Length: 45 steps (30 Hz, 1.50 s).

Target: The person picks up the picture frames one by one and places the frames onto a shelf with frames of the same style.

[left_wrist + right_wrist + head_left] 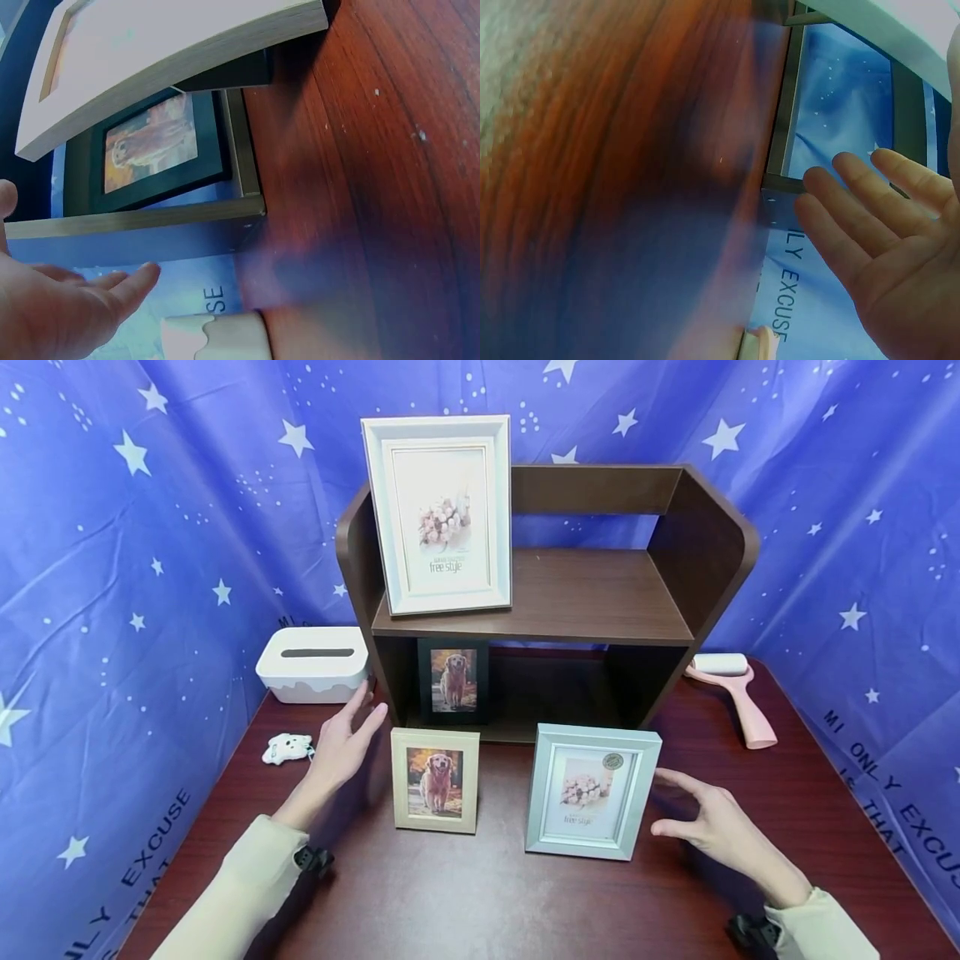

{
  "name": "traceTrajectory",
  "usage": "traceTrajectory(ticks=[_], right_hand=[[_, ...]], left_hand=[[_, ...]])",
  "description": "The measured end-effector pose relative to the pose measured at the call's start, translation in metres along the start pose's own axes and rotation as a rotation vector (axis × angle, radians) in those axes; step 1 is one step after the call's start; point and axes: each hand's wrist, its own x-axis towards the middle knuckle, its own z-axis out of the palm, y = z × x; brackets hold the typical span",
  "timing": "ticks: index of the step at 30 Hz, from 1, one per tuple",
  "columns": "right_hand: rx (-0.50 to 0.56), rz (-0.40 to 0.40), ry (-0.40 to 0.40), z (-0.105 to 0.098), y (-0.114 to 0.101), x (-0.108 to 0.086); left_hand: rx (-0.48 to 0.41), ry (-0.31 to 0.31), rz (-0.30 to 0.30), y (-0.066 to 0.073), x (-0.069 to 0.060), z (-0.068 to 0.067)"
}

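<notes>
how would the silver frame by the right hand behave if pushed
The silver frame would probably stay stiff, given its thick, straight border. Standing on its lower edge, it may tip if the right hand pushes near the top.

Head view high, wrist views low

The head view is brightly lit and mostly crisp, with pale glare on the near tabletop [465,906] and deep shadow inside the lower level of the shelf [592,593]. Both wrist views look dimmer and softer, the tabletop's grain smearing in the right one under a bluish cast.
</notes>
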Motion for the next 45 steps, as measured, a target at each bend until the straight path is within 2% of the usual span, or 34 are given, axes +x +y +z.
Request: traceTrajectory(ticks=[6, 9, 18, 25, 29, 37, 45], right_hand=[[0.012, 0.025, -0.012, 0.002, 0.0, -0.002], [0.013, 0.05, -0.019, 0.003, -0.001, -0.003], [0.063, 0.069, -0.044, 0.006, -0.004, -0.004], [0.112, 0.097, -0.079, 0.005, -0.004, -0.003], [0.142, 0.108, -0.092, 0.004, -0.007, -0.003], [0.352, 0.146, -0.135, 0.002, -0.011, -0.002], [0.401, 0.145, -0.134, 0.002, -0.017, -0.001]], left_hand=[[-0.073, 0.135, -0.03, 0.002, 0.008, 0.006], [-0.085, 0.175, -0.049, 0.004, 0.013, 0.009], [-0.138, 0.188, -0.029, 0.005, 0.022, 0.013], [-0.038, 0.266, -0.003, 0.006, 0.025, 0.013], [-0.043, 0.265, 0.002, 0.006, 0.025, 0.013], [-0.056, 0.265, -0.003, 0.005, 0.027, 0.013], [-0.074, 0.271, 0.005, 0.006, 0.028, 0.015]])
